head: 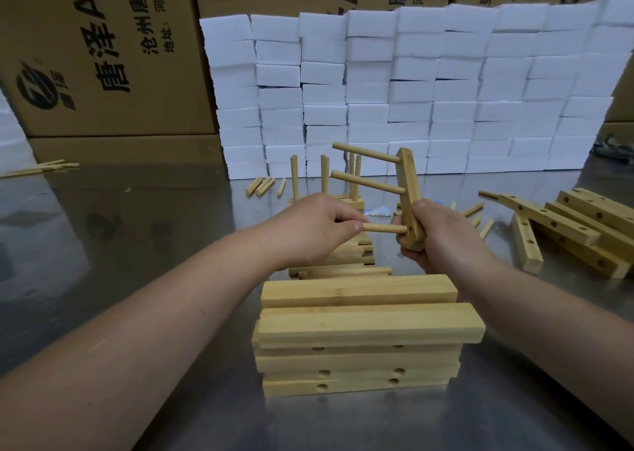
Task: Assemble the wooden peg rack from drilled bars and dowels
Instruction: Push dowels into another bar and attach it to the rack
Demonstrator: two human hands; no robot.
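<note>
Spare bars (360, 327) stacked nearest; beyond, right grip (442, 234) clamps drilled bar (408, 182) near-upright, left grip (315, 224) pinches dowel (380, 228) level, tip at the lowest hole.

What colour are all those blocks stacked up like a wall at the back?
The stacked blocks are plain white, seen clearly in the head view.
</note>
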